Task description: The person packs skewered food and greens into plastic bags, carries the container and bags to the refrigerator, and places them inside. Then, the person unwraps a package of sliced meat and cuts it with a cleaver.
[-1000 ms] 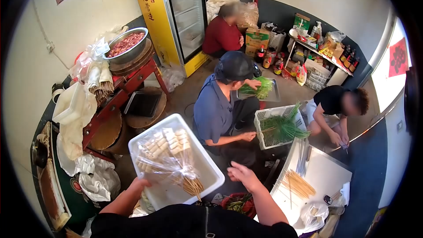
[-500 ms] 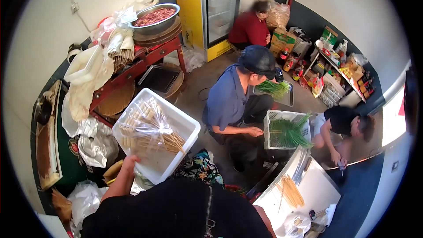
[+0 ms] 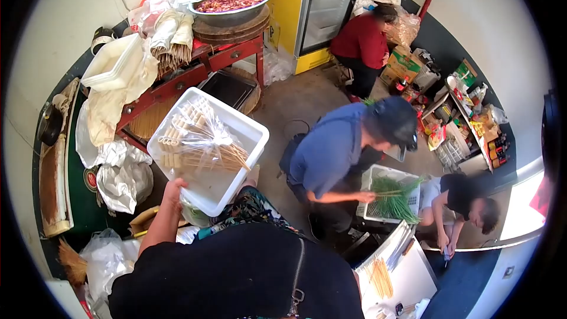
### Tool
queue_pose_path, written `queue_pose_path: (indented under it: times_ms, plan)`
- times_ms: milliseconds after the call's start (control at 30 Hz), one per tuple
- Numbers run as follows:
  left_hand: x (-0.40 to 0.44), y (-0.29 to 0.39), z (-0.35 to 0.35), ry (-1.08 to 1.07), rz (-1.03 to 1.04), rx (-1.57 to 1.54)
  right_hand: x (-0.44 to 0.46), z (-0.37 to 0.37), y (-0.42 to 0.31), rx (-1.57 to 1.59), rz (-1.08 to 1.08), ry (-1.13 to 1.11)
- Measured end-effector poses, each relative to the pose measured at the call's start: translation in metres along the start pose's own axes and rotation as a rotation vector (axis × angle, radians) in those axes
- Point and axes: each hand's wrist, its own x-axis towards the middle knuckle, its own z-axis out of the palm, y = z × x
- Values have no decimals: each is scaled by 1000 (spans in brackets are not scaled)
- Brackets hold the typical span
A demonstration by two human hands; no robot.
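Observation:
My left hand grips the lower left edge of a white plastic tray, which is held tilted in front of me. Inside the tray lies a clear plastic bag of skewered pale food, its bare sticks pointing right. My right hand is out of view, and my body fills the bottom of the frame. Beyond the tray stands a red wooden table with a metal bowl of red meat on a round board. Stacked white containers are at its left end.
A co-worker in blue bends over a white crate of green stalks. One person in red sits by the fridge; another in black crouches at right. Sticks lie on a white board.
My view has swung, and my right hand has gone out of sight. The tray stays in my left hand. The co-worker in blue has leaned forward, nearer the crate.

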Motion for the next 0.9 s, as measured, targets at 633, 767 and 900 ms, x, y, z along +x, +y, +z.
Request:
queue_pose_path:
  times_ms: [633, 767, 900]
  plan:
    - [182, 259, 17, 39, 148, 17, 158, 263, -227, -565, -125, -225]
    - [219, 286, -56, 44, 222, 168, 137, 325, -338, -980, -334, -240]
    - [150, 333, 94, 67, 185, -67, 153, 370, -407, -1086, -484, -212]
